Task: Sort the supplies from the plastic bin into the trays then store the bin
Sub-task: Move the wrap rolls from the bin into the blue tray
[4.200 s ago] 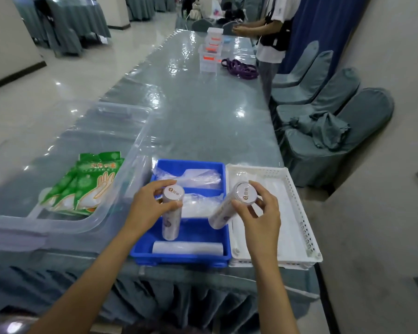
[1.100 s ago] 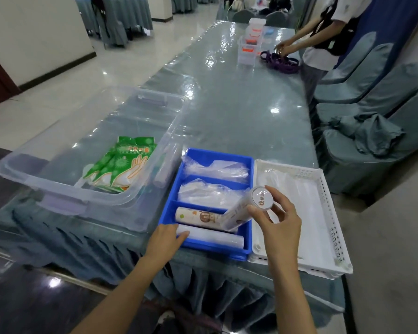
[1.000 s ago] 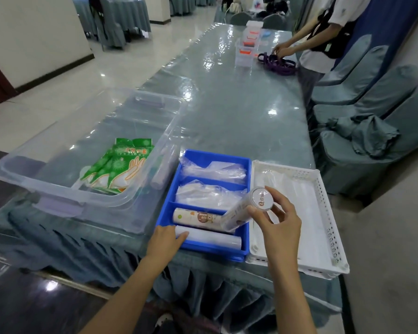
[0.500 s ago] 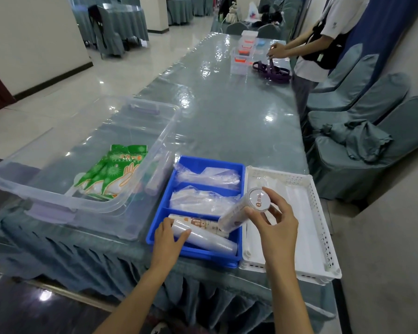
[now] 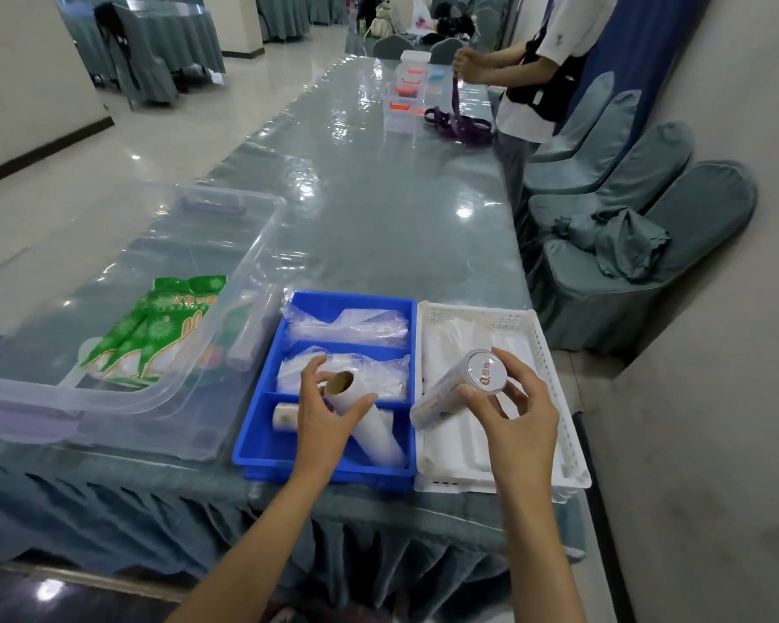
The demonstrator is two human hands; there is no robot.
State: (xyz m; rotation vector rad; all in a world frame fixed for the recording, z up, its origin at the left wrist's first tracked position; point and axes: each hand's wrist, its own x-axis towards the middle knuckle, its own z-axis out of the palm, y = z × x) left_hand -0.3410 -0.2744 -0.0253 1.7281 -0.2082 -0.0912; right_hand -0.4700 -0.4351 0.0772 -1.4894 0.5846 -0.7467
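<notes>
Sorting partly done. My left hand (image 5: 329,413) grips white roll (image 5: 369,424), tilted up in blue tray (image 5: 262,447). My right hand (image 5: 513,424) holds capped tube (image 5: 457,391) over white tray (image 5: 554,375). Green glove packs (image 5: 154,326) left in plastic bin (image 5: 244,263); bin not stored.

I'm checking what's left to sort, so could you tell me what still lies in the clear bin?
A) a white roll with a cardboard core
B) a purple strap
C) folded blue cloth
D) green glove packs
D: the green glove packs lie on the floor of the clear bin, while the white roll is in the left hand over the blue tray.
</notes>
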